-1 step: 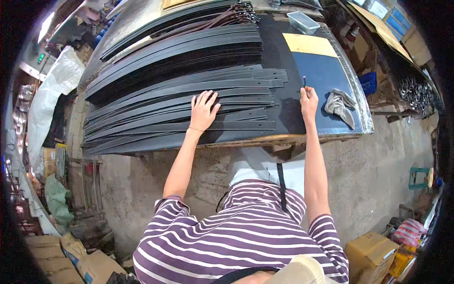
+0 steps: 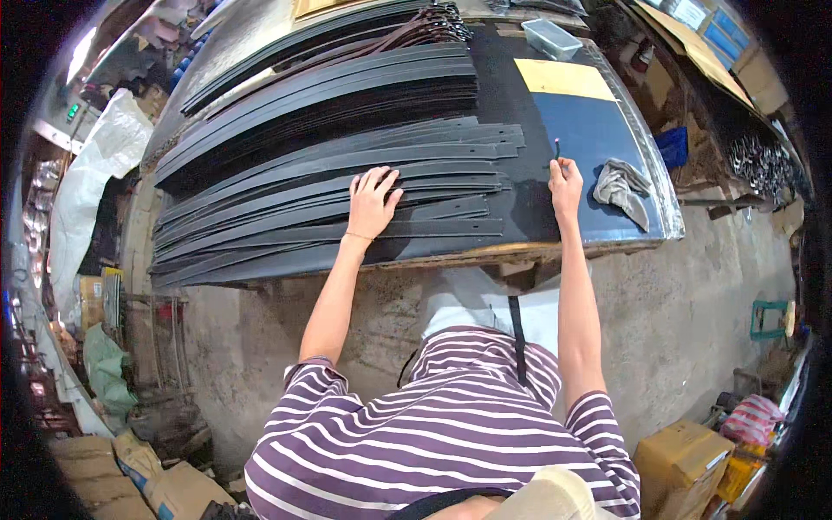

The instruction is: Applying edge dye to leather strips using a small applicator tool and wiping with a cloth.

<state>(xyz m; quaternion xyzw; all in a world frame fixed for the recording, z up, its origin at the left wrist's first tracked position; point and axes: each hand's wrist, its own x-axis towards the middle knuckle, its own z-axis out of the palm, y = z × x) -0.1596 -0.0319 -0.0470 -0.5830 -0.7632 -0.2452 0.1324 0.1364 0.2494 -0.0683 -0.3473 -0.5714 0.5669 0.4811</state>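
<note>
Long black belt straps [image 2: 295,186] lie fanned out in overlapping rows across the table, with small holes near some right-hand ends. My left hand [image 2: 373,201] rests on the nearer straps, palm down with its fingers somewhat spread, gripping nothing. To the right, my right hand [image 2: 566,186] is closed around a thin, dark, pen-like tool [image 2: 557,150] that points away from me and has a pinkish tip. Its exact kind is too small to tell. That hand is over the dark blue sheet, just past the strap ends. Beside it lies a crumpled grey cloth [image 2: 622,192].
A taller stack of black straps [image 2: 347,87] lies behind, and beyond it are brown belts with metal buckles [image 2: 446,24]. A yellow sheet [image 2: 568,80] and a clear plastic box [image 2: 552,39] sit at the far right. Cardboard boxes [image 2: 680,468] stand on the floor.
</note>
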